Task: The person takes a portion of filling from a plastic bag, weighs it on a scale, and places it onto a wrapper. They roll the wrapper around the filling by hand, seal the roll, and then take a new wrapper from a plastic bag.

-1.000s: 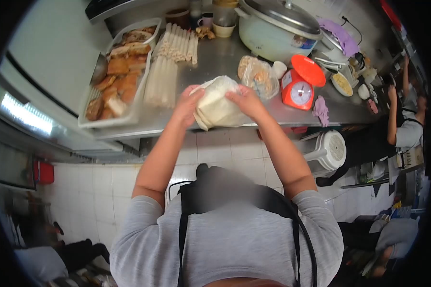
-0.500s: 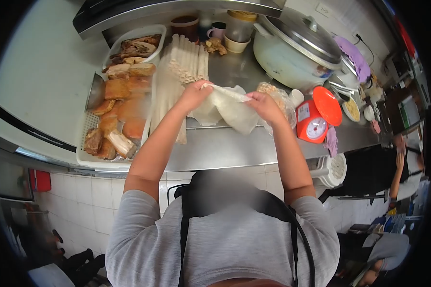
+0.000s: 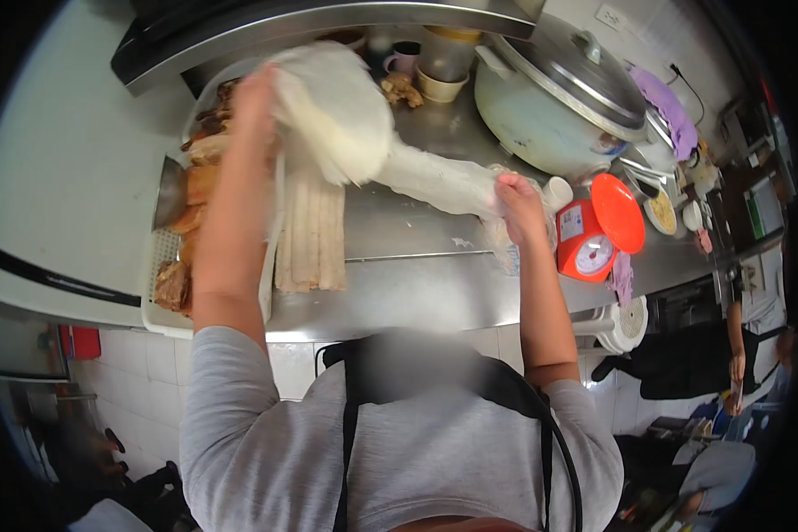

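A long, thin whitish sheet (image 3: 434, 177) is stretched in the air between my hands, its left part bunched and hanging in a wide fold. My left hand (image 3: 255, 93), blurred by motion, grips its upper left end above the tray of meat. Over the counter, my right hand (image 3: 520, 204) pinches the other end, just left of the red scale. Beneath the sheet, a stack of pale flat strips (image 3: 310, 235) lies beside the tray; its upper part is hidden. A plastic bag (image 3: 511, 253) is partly hidden behind my right hand.
A white tray (image 3: 273, 257) of cooked meat stands at left. A large lidded pot (image 3: 541, 115), ginger (image 3: 401, 89) and small containers line the back. The red scale (image 3: 588, 239) stands at right. Other people are at the far right and lower left.
My left hand has swung up and left, over the tray, pulling the sheet out long. My right hand has shifted slightly right and down. The stack of strips is now partly covered.
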The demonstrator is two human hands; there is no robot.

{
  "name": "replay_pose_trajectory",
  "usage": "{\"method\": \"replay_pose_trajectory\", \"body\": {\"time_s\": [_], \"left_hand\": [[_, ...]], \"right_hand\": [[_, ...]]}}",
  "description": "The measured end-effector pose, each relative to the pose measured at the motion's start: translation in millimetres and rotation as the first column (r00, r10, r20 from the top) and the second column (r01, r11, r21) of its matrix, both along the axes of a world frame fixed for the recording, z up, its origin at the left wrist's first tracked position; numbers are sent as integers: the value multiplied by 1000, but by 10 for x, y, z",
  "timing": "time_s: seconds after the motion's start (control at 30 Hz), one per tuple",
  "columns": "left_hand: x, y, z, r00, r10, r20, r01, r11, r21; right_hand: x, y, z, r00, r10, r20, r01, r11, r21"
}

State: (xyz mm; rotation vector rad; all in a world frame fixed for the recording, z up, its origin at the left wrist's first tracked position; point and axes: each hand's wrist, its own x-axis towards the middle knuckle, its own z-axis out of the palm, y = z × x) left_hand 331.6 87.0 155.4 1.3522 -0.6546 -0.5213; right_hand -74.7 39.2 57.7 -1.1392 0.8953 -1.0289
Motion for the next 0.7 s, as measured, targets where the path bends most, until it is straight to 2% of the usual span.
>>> {"method": "replay_pose_trajectory", "body": {"time_s": [0.03,0.1,0.17,0.23,0.33,0.43,0.47,0.5,0.53,0.57,0.63,0.67,0.7], "left_hand": [[259,14,2,986,14,-166,-27,997,-76],[592,205,35,954,149,-260,-194,968,-157],[878,451,-36,907,230,-352,-265,963,-55],[1180,637,-306,879,223,-422,-222,974,53],[1352,895,-563,865,207,-456,-172,978,118],[1226,1062,-596,927,281,-250,-227,948,224],[1214,1104,-582,944,297,-142,-242,918,313],[1133,1129,-541,898,368,242,-437,815,381],[982,1102,-458,728,347,591,-625,691,364],[793,1038,-359,466,235,853,-777,570,267],[266,951,-30,490,111,865,-465,872,152],[-155,899,124,647,-97,757,-117,968,224],[-568,857,193,707,-338,622,248,941,229]], "right_hand": [[-5,-16,-42,1000,-3,-4,3,1000,-18],[13,-69,-118,1000,4,-7,-5,998,-61],[35,-89,-126,998,5,-69,-9,998,-68],[80,-77,-94,986,22,-163,-34,997,-68],[198,-81,-84,985,83,-152,-93,994,-63],[303,-84,95,963,87,-256,-129,980,-152],[347,-87,157,949,146,-278,-203,961,-186],[367,-100,226,932,202,-301,-274,936,-221],[385,-110,316,912,249,-327,-338,906,-255],[429,-83,436,863,327,-385,-451,843,-294],[534,65,682,740,440,-509,-639,696,-327],[588,138,796,715,482,-507,-674,666,-319],[664,202,914,688,522,-504,-708,634,-311]]}}
